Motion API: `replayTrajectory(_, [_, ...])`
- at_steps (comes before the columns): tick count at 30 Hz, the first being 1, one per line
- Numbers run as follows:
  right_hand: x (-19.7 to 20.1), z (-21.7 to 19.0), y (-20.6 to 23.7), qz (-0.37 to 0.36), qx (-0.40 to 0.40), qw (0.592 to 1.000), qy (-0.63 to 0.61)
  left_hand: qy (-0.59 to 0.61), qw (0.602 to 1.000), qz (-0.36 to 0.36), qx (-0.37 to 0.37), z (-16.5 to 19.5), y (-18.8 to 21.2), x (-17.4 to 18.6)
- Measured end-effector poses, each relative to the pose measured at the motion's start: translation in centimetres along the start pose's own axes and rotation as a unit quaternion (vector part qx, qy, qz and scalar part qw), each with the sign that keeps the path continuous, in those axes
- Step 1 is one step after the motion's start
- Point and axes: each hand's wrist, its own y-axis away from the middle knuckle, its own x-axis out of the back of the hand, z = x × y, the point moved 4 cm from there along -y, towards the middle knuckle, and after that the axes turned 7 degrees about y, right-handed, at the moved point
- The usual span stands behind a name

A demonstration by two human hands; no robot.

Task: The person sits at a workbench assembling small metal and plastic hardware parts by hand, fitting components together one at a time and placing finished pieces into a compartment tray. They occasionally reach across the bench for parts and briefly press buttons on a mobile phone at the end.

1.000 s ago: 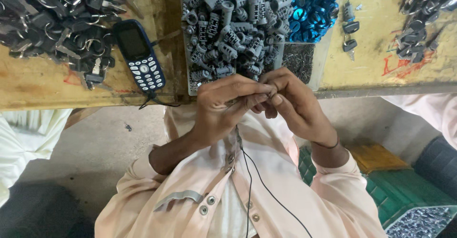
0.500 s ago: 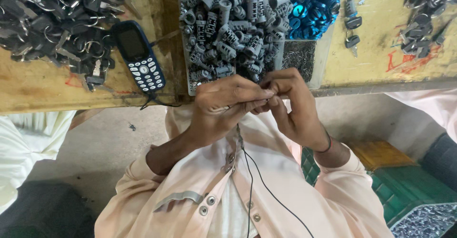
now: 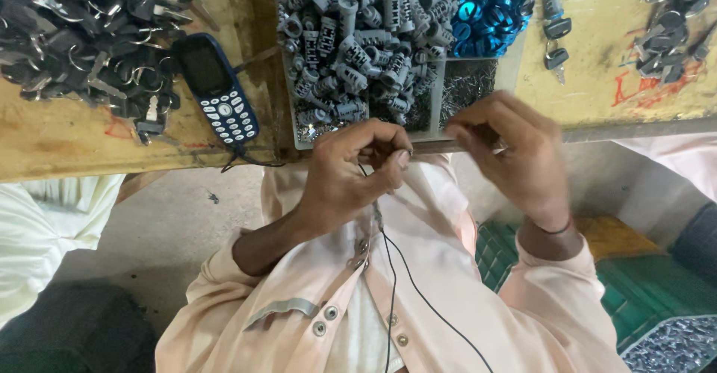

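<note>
Lock cylinders (image 3: 358, 44): your tray holds a heap of dull grey ones.
Rings (image 3: 493, 3): shiny bright blue, in the compartment beside the grey.
Pins (image 3: 467, 89): fine silvery metal.
Phone (image 3: 216, 89): dark navy, with white keys.
Keys (image 3: 82, 29): black heads, silver blades and rings.
Workbench (image 3: 597, 59): worn yellow-brown wood with red scrawl.
Shirt (image 3: 418, 298): you wear pale peach with grey buttons.
Cable (image 3: 418, 291): thin black.
Crate (image 3: 635, 283): dark green.
</note>
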Motion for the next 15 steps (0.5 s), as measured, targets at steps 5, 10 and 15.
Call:
replayTrajectory(5, [0.0, 1.7, -0.4, -0.016, 0.032, 0.946, 0.323, -0.111, 0.991, 0.014, -0.070, -0.5, -0.2, -0.4])
replayTrajectory(10, [0.0, 3.1, 0.6, 0.034, -0.019, 0.993, 0.108, -0.119, 0.987, 0.019, -0.107, -0.6, -0.2, -0.6])
replayTrajectory(15, [0.1, 1.4, 1.6, 0.090, -0.034, 0.995, -0.019, -0.087, 0.990, 0.018, -0.106, -0.7, 0.0, -0.8])
